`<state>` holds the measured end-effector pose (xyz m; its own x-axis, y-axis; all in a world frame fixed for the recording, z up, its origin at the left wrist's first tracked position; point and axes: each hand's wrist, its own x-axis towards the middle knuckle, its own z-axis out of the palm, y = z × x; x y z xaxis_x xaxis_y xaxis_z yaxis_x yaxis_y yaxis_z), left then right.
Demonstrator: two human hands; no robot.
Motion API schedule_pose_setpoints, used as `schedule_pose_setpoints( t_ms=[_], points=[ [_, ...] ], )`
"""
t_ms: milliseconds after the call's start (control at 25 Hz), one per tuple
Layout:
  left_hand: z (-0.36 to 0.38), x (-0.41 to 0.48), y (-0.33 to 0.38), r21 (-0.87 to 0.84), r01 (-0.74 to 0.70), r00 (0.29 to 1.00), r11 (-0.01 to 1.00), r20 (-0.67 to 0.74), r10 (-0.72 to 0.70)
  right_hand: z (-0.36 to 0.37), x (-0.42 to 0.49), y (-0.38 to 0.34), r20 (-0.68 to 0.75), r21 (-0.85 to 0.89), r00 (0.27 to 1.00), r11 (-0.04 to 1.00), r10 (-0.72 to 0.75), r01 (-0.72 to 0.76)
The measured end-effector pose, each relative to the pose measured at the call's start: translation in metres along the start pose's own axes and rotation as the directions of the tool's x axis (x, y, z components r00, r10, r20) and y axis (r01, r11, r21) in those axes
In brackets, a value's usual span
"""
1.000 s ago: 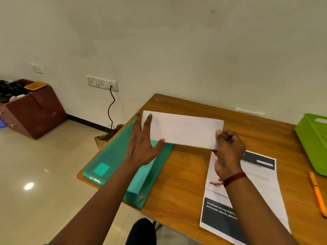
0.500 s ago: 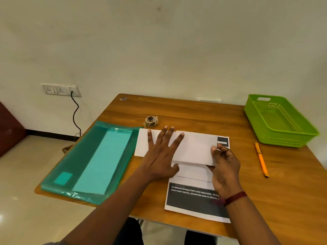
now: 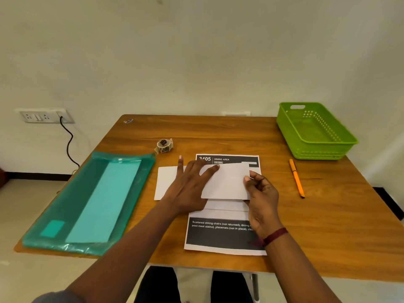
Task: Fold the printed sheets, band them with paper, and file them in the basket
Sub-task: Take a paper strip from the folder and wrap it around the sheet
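Left hand flat, fingers spread, pressing the folded white sheet at mid-table, right hand pinching the sheet's right edge between thumb and fingers, sheet lying across a printed page, green basket well apart at the far right corner.
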<state>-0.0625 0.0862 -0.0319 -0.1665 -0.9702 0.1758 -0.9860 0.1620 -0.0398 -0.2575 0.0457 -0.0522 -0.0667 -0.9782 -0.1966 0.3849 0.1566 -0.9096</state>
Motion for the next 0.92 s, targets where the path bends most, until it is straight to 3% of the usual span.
schedule_pose_setpoints(
  t_ms=[160,280,440,640,720,800,920],
  points=[
    [0.008,0.001,-0.003,0.008,-0.009,0.999,1.0,0.038,0.009,-0.007,0.001,0.004,0.009,-0.024,0.999,0.999,-0.032,0.033],
    [0.007,0.003,-0.008,0.002,0.012,0.999,1.0,0.043,-0.013,-0.013,-0.001,0.001,0.053,-0.179,0.983,0.967,-0.175,0.182],
    [0.007,0.007,-0.015,-0.014,0.014,0.996,1.0,0.083,-0.013,-0.02,-0.002,-0.006,0.308,-0.496,0.846,0.686,-0.435,0.533],
    [0.0,0.01,-0.018,-0.059,0.03,0.991,0.998,0.135,-0.022,-0.034,0.002,-0.01,0.56,-0.52,0.68,0.438,-0.473,0.733],
    [-0.003,0.013,-0.019,-0.086,0.035,0.985,0.996,0.168,-0.02,-0.042,0.008,-0.006,0.585,-0.524,0.626,0.349,-0.516,0.777],
    [-0.003,0.016,-0.021,-0.098,0.025,0.981,0.995,0.193,-0.006,-0.045,0.012,-0.002,0.556,-0.529,0.594,0.304,-0.581,0.792],
    [-0.006,0.016,-0.019,-0.1,-0.025,0.995,0.995,0.092,0.035,-0.043,0.008,-0.002,0.513,-0.519,0.623,0.365,-0.591,0.773]
  ],
)
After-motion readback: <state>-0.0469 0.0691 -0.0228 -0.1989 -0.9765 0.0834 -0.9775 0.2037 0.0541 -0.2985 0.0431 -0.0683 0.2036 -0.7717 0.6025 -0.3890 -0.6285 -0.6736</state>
